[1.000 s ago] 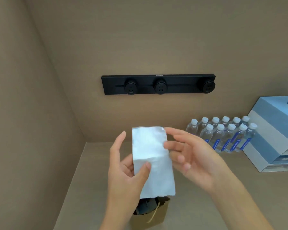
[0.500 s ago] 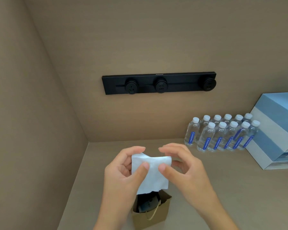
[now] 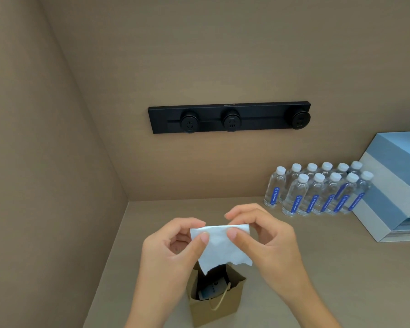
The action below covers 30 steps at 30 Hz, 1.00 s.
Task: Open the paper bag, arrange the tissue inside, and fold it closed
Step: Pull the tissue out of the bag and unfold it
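Inside the open paper bag [image 3: 215, 301], a half-hidden dark item [image 3: 211, 291], indistinct.

White tissue [image 3: 219, 247] hangs above the open brown paper bag [image 3: 217, 306].

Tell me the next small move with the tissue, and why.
Probably lower the white tissue straight into the open brown paper bag. Left hand and right hand each pinch its top edge, and its lower edge hangs just above the bag's mouth.
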Available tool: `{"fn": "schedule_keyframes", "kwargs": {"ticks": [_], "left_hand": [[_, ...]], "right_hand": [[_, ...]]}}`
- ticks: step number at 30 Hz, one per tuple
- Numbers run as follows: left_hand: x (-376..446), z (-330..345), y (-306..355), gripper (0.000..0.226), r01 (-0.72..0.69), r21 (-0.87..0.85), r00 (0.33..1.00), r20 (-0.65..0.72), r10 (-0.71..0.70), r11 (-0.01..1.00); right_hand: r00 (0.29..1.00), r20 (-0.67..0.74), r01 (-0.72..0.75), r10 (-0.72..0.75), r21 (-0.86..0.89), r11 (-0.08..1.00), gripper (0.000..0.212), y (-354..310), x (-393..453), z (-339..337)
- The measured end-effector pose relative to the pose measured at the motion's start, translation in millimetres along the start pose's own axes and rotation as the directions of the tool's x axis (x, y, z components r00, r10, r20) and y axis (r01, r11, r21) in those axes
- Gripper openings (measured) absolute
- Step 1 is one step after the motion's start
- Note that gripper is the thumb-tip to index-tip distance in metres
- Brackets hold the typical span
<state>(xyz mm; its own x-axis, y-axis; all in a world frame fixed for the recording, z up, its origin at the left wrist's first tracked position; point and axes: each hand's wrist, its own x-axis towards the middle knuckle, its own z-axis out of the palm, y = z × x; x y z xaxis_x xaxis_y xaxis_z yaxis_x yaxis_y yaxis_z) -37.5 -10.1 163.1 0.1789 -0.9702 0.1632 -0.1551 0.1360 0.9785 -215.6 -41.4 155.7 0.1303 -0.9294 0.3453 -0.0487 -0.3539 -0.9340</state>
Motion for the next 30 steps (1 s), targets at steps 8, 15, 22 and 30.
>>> {"fn": "schedule_keyframes", "kwargs": {"ticks": [8,15,22,30], "left_hand": [[4,2,18,0.006,-0.149,0.239,0.987,0.098,0.128,0.960],[5,11,15,0.009,0.107,-0.158,0.994,0.028,-0.104,0.982],[-3,14,-8,0.013,0.160,-0.238,0.985,-0.019,-0.169,0.958],[-25,3,-68,0.023,0.145,0.487,0.976,0.071,-0.204,0.861]], "right_hand": [[0.996,0.079,0.035,-0.038,0.032,0.999,0.006,-12,10,-5],[0.893,0.377,-0.448,0.246,0.694,0.564,0.063,13,4,-4],[0.875,0.345,-0.474,0.340,0.754,0.454,0.042,29,-11,13],[0.816,0.222,-0.300,0.535,-0.628,0.718,0.024,27,-8,-5]]}}
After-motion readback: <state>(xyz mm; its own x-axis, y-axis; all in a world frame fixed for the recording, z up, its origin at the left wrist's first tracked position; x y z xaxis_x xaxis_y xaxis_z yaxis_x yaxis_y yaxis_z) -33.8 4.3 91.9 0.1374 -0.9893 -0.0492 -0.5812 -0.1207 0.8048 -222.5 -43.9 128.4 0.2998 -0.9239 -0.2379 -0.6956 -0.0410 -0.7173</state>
